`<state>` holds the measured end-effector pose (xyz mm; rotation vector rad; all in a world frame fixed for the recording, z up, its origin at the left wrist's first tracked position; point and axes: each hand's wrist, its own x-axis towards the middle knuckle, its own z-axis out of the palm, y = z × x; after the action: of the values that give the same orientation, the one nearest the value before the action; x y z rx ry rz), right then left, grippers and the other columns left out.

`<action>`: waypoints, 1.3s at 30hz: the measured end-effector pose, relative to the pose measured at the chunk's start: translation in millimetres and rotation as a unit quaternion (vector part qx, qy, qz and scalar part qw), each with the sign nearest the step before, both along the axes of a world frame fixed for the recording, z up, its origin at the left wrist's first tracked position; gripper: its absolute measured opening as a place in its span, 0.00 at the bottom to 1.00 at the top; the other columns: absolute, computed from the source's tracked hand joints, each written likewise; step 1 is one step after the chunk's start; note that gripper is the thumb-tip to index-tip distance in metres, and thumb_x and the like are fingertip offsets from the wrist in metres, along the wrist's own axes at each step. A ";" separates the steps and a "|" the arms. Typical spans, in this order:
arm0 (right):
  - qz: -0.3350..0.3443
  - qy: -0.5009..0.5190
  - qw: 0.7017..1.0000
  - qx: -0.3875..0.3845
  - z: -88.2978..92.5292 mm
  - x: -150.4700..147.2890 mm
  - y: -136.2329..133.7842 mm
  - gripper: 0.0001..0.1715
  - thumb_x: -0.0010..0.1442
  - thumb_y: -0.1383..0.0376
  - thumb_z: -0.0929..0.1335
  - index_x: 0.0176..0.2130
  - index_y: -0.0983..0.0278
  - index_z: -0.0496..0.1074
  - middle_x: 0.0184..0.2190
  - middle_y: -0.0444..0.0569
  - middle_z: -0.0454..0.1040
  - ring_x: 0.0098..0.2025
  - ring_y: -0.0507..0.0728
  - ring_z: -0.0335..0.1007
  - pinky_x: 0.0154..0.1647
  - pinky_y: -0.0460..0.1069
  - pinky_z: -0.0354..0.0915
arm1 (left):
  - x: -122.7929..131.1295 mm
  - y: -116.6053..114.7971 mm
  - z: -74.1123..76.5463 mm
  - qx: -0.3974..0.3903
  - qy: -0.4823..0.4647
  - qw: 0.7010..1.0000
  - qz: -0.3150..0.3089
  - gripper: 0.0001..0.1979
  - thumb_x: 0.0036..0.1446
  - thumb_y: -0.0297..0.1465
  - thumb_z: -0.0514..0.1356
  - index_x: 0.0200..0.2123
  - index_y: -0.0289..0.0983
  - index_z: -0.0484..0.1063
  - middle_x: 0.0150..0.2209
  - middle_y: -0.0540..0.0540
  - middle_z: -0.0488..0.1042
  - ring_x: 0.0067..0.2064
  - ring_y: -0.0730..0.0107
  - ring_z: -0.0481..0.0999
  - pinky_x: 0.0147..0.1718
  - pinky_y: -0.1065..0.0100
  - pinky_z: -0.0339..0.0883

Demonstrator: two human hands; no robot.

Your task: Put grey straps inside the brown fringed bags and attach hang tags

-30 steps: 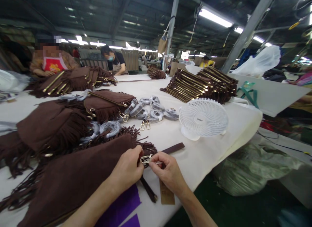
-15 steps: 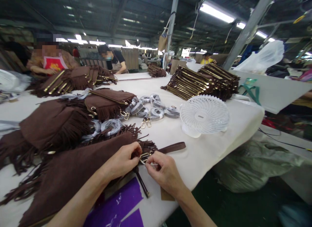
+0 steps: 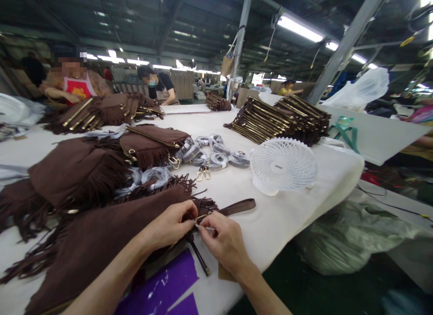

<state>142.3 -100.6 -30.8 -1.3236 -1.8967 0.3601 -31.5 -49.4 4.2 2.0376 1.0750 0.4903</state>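
A brown fringed suede-like bag (image 3: 101,236) lies flat on the table under my left forearm. At its right end is a gold-coloured metal buckle (image 3: 200,218), mostly covered by fingers. My left hand (image 3: 174,221) pinches the buckle's left side between thumb and forefinger. From the right, my right hand (image 3: 223,238) is closed in a pinch against the buckle; a small pale bit shows at its fingertips, too small to name. A brown strap loop (image 3: 238,206) extends right beyond the hands. A dark zipper-pull tassel (image 3: 199,257) hangs below them.
Purple sheets (image 3: 162,283) lie in front of me. More fringed bags (image 3: 77,170) and wrapped straps (image 3: 218,159) are behind. A white fan (image 3: 284,165) stands right, before stacked gold-edged brown pieces (image 3: 260,118). Two co-workers sit across the table. The table edge (image 3: 304,224) slopes right.
My right hand has moved slightly left, bringing its fingertips up against those of my left hand and covering more of the buckle. The view has shifted a little.
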 end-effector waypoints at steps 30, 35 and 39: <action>0.079 0.193 0.971 -0.118 12.8 -4.5 23.6 0.08 0.59 0.62 0.67 0.31 0.63 0.74 0.29 0.45 0.71 0.32 0.55 0.66 0.33 0.47 0.60 | 5.7 -6.9 8.3 0.129 -0.137 0.976 0.107 0.06 0.58 0.27 0.50 0.28 0.39 0.61 0.29 0.51 0.65 0.32 0.68 0.64 0.33 0.69 0.57; 0.116 0.279 0.936 -0.181 13.1 -6.9 29.8 0.11 0.56 0.58 0.69 0.29 0.64 0.71 0.25 0.42 0.67 0.28 0.52 0.61 0.30 0.46 0.58 | 7.7 -5.2 0.4 0.035 -0.190 0.974 0.119 0.05 0.57 0.31 0.50 0.30 0.39 0.63 0.26 0.53 0.65 0.28 0.70 0.65 0.28 0.70 0.58; 0.111 0.348 0.907 -0.208 9.7 -6.2 32.3 0.15 0.54 0.54 0.71 0.29 0.64 0.69 0.22 0.39 0.62 0.24 0.49 0.54 0.27 0.45 0.55 | 7.0 -0.3 -10.5 -0.027 -0.179 0.978 0.101 0.06 0.49 0.30 0.55 0.30 0.35 0.70 0.26 0.51 0.70 0.29 0.69 0.68 0.28 0.71 0.59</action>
<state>136.1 -68.2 -21.1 -1.0238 -1.3833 1.2355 -24.5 -49.7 -6.3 1.7146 1.0618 0.8854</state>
